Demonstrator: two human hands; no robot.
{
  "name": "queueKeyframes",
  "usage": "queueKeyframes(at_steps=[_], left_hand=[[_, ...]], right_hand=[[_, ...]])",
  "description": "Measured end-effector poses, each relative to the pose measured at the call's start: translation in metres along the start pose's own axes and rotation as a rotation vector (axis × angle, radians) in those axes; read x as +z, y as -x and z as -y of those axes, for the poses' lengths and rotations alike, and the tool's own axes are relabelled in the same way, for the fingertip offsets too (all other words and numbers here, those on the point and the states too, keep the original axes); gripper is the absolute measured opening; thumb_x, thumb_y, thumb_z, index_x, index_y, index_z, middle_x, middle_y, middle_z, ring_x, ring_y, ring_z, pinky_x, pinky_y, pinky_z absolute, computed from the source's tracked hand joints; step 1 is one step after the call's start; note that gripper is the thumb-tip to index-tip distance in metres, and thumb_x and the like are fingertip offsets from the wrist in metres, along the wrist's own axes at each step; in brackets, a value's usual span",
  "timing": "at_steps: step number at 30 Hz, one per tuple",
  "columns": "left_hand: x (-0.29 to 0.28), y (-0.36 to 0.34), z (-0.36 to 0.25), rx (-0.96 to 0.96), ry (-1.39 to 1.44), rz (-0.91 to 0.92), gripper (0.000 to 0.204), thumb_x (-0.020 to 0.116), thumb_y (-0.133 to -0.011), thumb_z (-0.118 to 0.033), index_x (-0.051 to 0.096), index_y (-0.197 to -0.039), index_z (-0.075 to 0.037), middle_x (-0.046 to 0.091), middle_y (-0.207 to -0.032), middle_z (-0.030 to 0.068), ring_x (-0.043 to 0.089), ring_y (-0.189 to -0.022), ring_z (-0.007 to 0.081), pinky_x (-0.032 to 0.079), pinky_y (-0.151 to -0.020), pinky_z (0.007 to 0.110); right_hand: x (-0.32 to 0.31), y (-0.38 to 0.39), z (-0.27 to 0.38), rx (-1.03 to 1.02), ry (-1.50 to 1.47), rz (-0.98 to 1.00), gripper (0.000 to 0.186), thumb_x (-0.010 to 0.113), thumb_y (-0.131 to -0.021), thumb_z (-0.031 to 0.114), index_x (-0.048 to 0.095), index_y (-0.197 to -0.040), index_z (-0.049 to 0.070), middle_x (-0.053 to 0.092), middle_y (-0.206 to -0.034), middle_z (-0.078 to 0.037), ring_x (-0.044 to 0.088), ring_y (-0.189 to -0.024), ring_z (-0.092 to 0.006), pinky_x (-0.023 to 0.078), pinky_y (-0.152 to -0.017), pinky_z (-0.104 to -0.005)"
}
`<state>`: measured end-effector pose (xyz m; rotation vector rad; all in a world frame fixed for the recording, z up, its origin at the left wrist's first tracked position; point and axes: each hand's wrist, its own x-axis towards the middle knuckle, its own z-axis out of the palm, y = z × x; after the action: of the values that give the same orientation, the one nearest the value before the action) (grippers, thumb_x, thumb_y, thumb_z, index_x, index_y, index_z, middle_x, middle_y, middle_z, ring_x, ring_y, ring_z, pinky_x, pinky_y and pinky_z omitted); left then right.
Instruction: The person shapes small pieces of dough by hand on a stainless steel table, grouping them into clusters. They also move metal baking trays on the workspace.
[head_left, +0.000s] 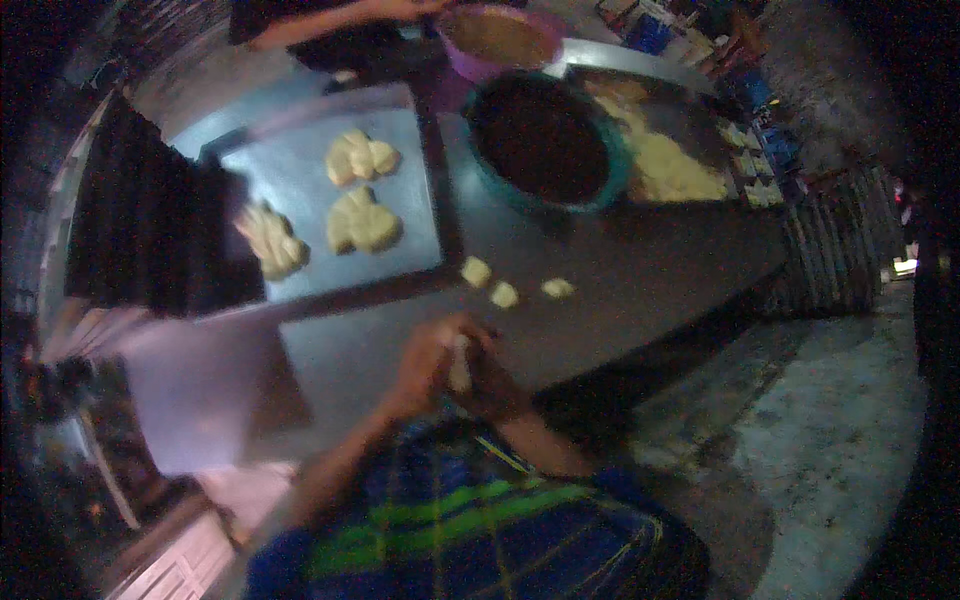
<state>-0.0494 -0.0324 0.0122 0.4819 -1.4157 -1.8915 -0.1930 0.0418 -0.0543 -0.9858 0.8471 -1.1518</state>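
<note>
Close to my body, at the near edge of the table, my left hand (428,362) and my right hand (492,378) are pressed together. Between them shows a pale lump of dough (460,368), blurred and mostly covered by my fingers. Just beyond lie three small pale yellow dough pieces (477,271) on the dark tabletop. To the left, a metal baking tray (300,170) carries shaped dough clusters: one (361,157) at the back, one (363,221) nearer, and one (272,241) at the left side.
A teal basin (617,165) with dark contents stands beyond the loose pieces. Behind it is a pink basin (455,50), near another person's arm (340,18). Yellow dough (670,165) spreads at the right of the table. Dark stacked trays (150,220) stand at far left.
</note>
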Motion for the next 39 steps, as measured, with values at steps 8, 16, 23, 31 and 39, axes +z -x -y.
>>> queueKeyframes(at_steps=[8, 16, 23, 31, 39], left_hand=[[-0.047, 0.042, 0.022, -0.375, 0.142, -0.492, 0.041, 0.050, -0.098, -0.039, 0.057, -0.114, -0.002, 0.064, -0.112, 0.0123, 0.061, -0.107, 0.0247, 0.046, -0.096, 0.040], [-0.107, 0.139, 0.053, -0.444, -0.030, -0.727, 0.036, 0.053, -0.097, -0.026, 0.053, -0.123, -0.001, 0.062, -0.118, 0.0151, 0.059, -0.115, 0.0288, 0.048, -0.096, 0.040], [-0.096, 0.153, 0.068, -0.416, -0.204, -0.664, 0.032, 0.056, -0.095, -0.022, 0.055, -0.122, -0.004, 0.062, -0.117, 0.0139, 0.061, -0.106, 0.0275, 0.049, -0.090, 0.040], [-0.084, 0.132, 0.071, -0.411, 0.223, -0.758, 0.024, 0.058, -0.094, -0.023, 0.059, -0.110, -0.005, 0.063, -0.113, 0.0111, 0.062, -0.101, 0.0213, 0.050, -0.086, 0.034], [-0.078, 0.101, 0.038, -0.332, 0.224, -0.665, 0.021, 0.059, -0.094, -0.021, 0.059, -0.106, -0.004, 0.063, -0.104, 0.0085, 0.062, -0.099, 0.0218, 0.051, -0.085, 0.034]], right_hand=[[-0.110, -0.062, 0.181, -0.059, 0.170, -0.451, 0.030, 0.063, -0.091, 0.008, 0.063, -0.120, 0.003, 0.067, -0.111, -0.005, 0.065, -0.096, -0.0194, 0.055, -0.086, -0.0321], [-0.229, -0.190, 0.178, -0.145, 1.510, 0.243, 0.013, 0.066, -0.089, 0.019, 0.073, -0.096, 0.011, 0.068, -0.069, -0.008, 0.062, -0.056, -0.0195, 0.046, -0.057, -0.0370], [-0.257, -0.208, 0.162, 0.229, 1.432, 0.398, 0.027, 0.073, -0.074, 0.008, 0.075, -0.101, 0.010, 0.073, -0.081, -0.007, 0.066, -0.064, -0.0166, 0.050, -0.058, -0.0349], [-0.246, -0.209, 0.168, 0.451, 1.225, 0.391, 0.036, 0.069, -0.073, 0.001, 0.073, -0.109, 0.008, 0.074, -0.093, -0.003, 0.064, -0.073, -0.0118, 0.052, -0.060, -0.0319], [-0.232, -0.172, 0.155, 0.122, 1.172, 0.234, 0.026, 0.068, -0.076, 0.003, 0.073, -0.102, 0.005, 0.074, -0.093, -0.008, 0.067, -0.081, -0.0161, 0.052, -0.069, -0.0338]])
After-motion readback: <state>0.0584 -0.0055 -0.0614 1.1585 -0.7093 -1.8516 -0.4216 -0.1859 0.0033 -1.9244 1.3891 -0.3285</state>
